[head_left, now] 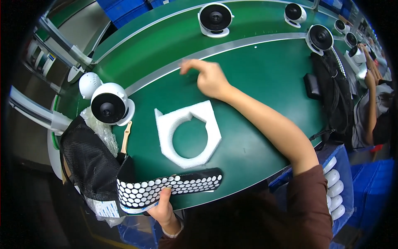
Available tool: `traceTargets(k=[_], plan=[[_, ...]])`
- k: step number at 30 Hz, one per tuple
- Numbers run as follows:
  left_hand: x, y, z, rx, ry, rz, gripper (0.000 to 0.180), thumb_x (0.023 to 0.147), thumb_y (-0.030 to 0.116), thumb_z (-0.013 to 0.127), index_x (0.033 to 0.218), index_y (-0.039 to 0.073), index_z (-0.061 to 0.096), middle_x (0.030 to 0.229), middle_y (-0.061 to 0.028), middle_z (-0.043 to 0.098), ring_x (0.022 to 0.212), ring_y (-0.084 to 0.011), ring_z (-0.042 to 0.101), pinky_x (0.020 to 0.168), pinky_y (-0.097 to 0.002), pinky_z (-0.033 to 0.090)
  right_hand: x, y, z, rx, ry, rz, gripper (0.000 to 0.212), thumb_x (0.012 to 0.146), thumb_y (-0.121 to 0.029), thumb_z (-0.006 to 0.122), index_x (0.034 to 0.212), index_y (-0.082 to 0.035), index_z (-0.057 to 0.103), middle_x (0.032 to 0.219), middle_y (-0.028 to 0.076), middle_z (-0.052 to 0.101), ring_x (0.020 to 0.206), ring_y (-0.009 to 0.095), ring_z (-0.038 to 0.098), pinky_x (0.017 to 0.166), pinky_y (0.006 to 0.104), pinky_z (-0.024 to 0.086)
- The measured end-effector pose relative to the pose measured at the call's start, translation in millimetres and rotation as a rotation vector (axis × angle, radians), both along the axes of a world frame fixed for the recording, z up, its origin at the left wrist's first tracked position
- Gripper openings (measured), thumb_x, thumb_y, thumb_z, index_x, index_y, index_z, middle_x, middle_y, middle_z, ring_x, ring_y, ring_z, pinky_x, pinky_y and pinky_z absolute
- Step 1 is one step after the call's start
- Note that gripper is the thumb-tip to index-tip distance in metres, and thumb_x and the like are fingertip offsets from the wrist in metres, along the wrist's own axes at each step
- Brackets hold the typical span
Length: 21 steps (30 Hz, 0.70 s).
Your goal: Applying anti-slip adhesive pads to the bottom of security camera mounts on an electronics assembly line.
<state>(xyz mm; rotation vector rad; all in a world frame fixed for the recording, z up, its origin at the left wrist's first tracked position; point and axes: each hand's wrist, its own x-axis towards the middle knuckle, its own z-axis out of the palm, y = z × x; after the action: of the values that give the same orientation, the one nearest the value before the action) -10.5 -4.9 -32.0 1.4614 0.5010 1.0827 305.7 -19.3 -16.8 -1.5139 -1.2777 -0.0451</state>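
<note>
My left hand [162,212] is closed on the near edge of a black strip [170,187] with rows of white round dots, its thumb on top. The strip lies along the table's near edge, against a black mesh bag [89,155]. My right hand [212,79] is raised near the metal rail at the back. Its index finger is stretched out to the left, the fingertip blurred, and I see nothing held in it. Between the hands lies a white foam block [167,124] with a large round hole. Left of it rests a tan flat stick [126,137].
White devices with round black fronts stand at the left [108,106] and on the green conveyor belt [166,39]. A black bag [329,91] hangs at the right. Below it, a blue bin [346,186] holds several white rounded parts. A person's arm [372,108] shows far right.
</note>
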Motion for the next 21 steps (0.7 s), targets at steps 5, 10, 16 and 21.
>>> traceTargets(k=[5, 10, 16, 21], plan=[[-1, 0, -1, 0.009, -0.040, -0.059, 0.052, 0.068, -0.009, 0.053, 0.117, -0.002, 0.035, 0.103, -0.0109, 0.048, 0.091, -0.0191, 0.049, 0.084, -0.0293, 0.038, 27, -12, 4, 0.351, 1.711, 1.005, 0.020, 0.074, 0.002, 0.033, 0.058, -0.010, 0.033, 0.041, 0.000, 0.036, 0.030, 0.006, 0.035, 0.028, 0.0163, 0.025], [-2, -2, -1, -0.025, -0.032, -0.062, 0.054, 0.068, -0.008, 0.055, 0.118, -0.002, 0.034, 0.106, -0.0108, 0.047, 0.093, -0.0193, 0.048, 0.085, -0.0300, 0.038, 37, -25, 28, -0.203, 1.444, 1.676, 0.010, 0.070, 0.010, 0.039, 0.063, 0.003, 0.039, 0.035, 0.004, 0.037, 0.025, 0.006, 0.032, 0.022, 0.0162, 0.021], [-2, 0, 2, 0.016, -0.031, -0.113, 0.056, 0.068, -0.008, 0.057, 0.119, -0.002, 0.034, 0.108, -0.0121, 0.047, 0.095, -0.0202, 0.048, 0.085, -0.0308, 0.038, 10, -45, 98, -0.840, 0.286, 0.709, 0.029, 0.063, -0.001, 0.045, 0.087, 0.005, 0.059, 0.082, 0.014, 0.062, 0.065, 0.016, 0.059, 0.056, 0.0257, 0.047], [12, -11, 18, -0.096, -0.099, -0.024, 0.043, 0.066, -0.008, 0.063, 0.106, -0.005, 0.046, 0.095, -0.0117, 0.056, 0.083, -0.0187, 0.055, 0.077, -0.0269, 0.043, -16, -77, 142, -0.521, -0.332, 0.648, 0.046, 0.066, -0.020, 0.064, 0.108, -0.004, 0.054, 0.108, 0.018, 0.055, 0.101, 0.028, 0.052, 0.086, 0.0346, 0.040]])
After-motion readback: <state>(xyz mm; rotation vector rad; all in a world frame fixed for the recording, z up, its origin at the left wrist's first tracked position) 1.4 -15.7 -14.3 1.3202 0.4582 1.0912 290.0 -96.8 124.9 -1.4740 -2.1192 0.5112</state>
